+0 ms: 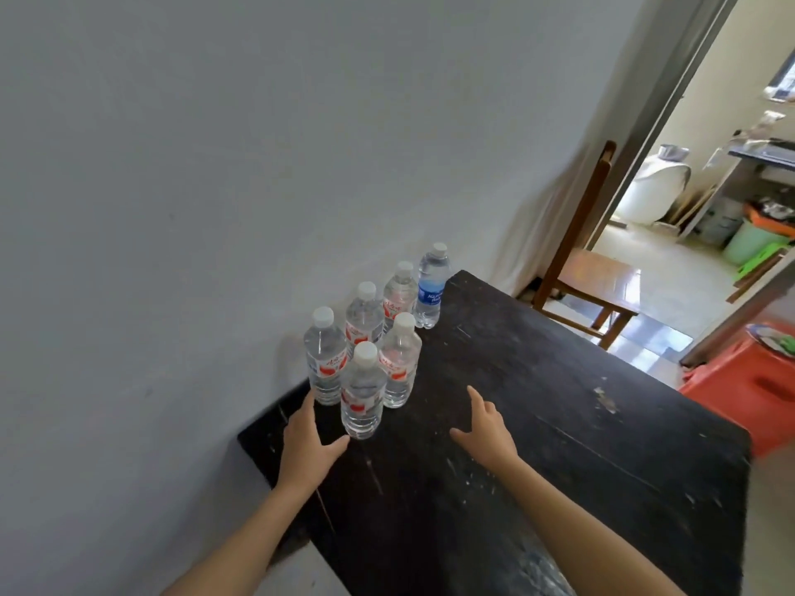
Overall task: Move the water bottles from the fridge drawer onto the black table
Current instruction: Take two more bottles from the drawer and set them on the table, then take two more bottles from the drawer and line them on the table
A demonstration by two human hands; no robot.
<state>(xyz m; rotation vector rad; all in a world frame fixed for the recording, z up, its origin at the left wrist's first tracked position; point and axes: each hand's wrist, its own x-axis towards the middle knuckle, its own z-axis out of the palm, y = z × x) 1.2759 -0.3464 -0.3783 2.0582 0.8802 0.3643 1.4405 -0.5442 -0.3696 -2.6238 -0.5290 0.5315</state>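
Presently, six water bottles (pixel 378 337) stand upright with white caps in a tight cluster at the far left part of the black tabletop (pixel 537 402), close against the grey wall (pixel 258 144). Five carry red-and-white labels; the sixth, the blue-labelled bottle (pixel 431 288), stands at the far end of the group, near the tabletop's far corner. The nearest bottle (pixel 362 391) stands in front of the others. The left hand (pixel 307 445) is spread open over the tabletop just left of this nearest bottle, thumb extended toward its base and fingertips reaching near the base of the bottle behind it; it grips nothing. The right hand (pixel 486 428) is likewise open and empty, fingers loosely extended, over bare tabletop to the right of the cluster and apart from every bottle. Both forearms enter from the bottom edge. The tabletop surface is worn, with pale scuffs and scratches. Beyond its far edge stands a wooden chair (pixel 589 268) beside an open doorway (pixel 671 165). A red plastic stool (pixel 748 389) sits off the right side of the tabletop.
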